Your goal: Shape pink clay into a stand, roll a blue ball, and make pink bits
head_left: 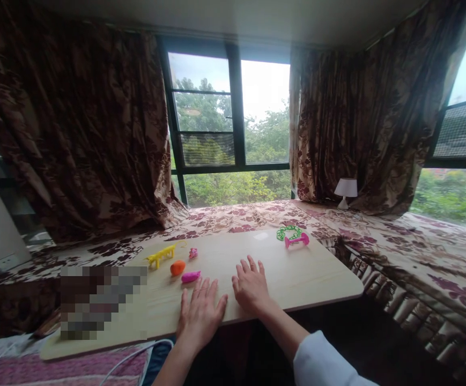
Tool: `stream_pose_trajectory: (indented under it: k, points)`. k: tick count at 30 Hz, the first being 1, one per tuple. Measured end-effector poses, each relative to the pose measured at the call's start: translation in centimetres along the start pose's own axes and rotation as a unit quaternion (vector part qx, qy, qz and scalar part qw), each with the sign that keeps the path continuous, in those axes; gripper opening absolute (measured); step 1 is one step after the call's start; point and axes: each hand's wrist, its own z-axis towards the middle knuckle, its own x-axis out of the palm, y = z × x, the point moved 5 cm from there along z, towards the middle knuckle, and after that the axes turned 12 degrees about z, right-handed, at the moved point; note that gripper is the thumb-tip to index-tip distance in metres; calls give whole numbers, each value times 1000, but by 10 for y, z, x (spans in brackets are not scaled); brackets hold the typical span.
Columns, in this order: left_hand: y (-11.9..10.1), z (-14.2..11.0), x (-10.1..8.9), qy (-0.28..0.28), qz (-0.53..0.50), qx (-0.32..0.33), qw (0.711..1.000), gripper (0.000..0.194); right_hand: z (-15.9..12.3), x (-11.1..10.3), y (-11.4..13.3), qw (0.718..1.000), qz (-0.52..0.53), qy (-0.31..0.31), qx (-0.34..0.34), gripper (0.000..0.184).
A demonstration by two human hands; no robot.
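Both my hands rest palm down on a pale wooden board [252,244]. My left hand [201,311] lies flat with its fingers spread, its fingertips close to a bright pink, elongated object [191,276]. My right hand [251,284] is also open, fingers apart and holding nothing. Beyond the left hand sit an orange rounded lump [177,268], a small pink piece [193,252] and a yellow, long-bodied figure on legs [161,255]. Farther off to the right are a pink dumbbell-shaped toy [296,240] and a green chain of links [285,231] behind it.
A blurred patch [104,303] hides the board's left part. A white cable [136,351] runs by the near left edge. Floral cloth [381,236] covers the ledge behind, where a small white lamp [345,188] stands. Dark curtains [108,134] frame the windows.
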Motion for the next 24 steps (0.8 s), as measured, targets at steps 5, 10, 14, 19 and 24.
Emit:
stream_pose_trajectory:
  k: [5,10,14,19,24]
  points:
    - [2,0,2,-5,-7,-4,1000,51,35,-6,-35,998,-1,10,66,44]
    - [4,-1,1,-9,-19,-15,1000,50,-1,-23,-60,997,0,29,75,42]
    - [3,-2,0,-11,-18,-17,1000,49,-44,-28,-43,1000,2,11,17,44]
    - [2,-1,-2,-11,-6,-7,1000,50,-48,-11,2,998,17,9,-67,46]
    - [1,-2,-2,-16,3,2,1000,50,1,1,14,1000,16,-2,-12,39]
